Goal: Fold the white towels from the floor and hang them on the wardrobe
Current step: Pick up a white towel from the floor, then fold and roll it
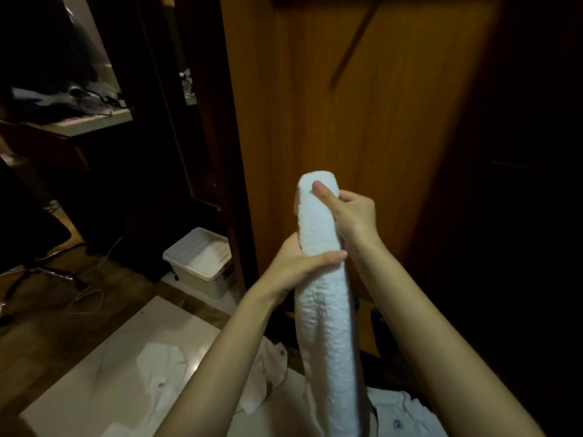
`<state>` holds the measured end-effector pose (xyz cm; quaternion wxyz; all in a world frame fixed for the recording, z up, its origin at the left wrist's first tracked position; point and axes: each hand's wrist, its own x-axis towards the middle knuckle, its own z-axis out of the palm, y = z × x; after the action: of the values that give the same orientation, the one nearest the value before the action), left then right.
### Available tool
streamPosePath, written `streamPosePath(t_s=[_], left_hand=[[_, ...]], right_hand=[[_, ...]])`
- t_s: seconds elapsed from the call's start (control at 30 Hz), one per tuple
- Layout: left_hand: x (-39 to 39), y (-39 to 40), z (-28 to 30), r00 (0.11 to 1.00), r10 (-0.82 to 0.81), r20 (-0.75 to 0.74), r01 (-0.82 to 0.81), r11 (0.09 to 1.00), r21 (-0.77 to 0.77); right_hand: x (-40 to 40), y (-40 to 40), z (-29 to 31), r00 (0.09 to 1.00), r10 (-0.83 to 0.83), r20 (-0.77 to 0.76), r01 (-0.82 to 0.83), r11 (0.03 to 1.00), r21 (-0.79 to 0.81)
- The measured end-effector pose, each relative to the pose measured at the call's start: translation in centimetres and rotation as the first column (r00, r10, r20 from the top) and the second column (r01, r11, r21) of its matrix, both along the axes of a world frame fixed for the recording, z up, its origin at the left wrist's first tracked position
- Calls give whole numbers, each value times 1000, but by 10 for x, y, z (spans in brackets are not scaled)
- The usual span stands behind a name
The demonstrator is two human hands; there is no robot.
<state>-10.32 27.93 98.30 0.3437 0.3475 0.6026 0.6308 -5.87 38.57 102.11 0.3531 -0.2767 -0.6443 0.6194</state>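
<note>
Holding a folded white towel (325,298) upright before the wooden wardrobe door (362,105), hanging long and narrow. Right hand (350,212) gripping near the top fold, thumb pressing the face; left hand (303,263) wrapping it just below. Probably best keeping edges aligned while lifting, avoiding the fold slipping open.

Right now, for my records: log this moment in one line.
folded towel upright | left hand grips middle | right hand grips top | wardrobe behind
</note>
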Motion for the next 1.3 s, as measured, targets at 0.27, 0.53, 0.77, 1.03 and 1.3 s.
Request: streamPosePath(t_s=[0.27, 0.53, 0.77, 1.03, 1.3], left_hand=[[-4, 2, -17, 956, 104, 273, -124, 991, 55], [-12, 9, -5, 870, -17, 493, -153, 941, 303], [-21, 15, 7, 939, 45, 341, -182, 906, 383], [-29, 18, 18, 970, 63, 233, -159, 894, 419], [-37, 20, 22, 890, -292, 351, 22, 794, 607]], right_hand=[[11, 5, 5, 897, 303, 321, -384, 895, 227], [42, -19, -54, 970, 219, -109, -201, 966, 161], [50, -27, -72, 985, 161, -66, -153, 981, 117], [56, -27, -71, 967, 234, -104, -214, 961, 174], [49, -65, -93, 980, 173, -97, -130, 930, 343]])
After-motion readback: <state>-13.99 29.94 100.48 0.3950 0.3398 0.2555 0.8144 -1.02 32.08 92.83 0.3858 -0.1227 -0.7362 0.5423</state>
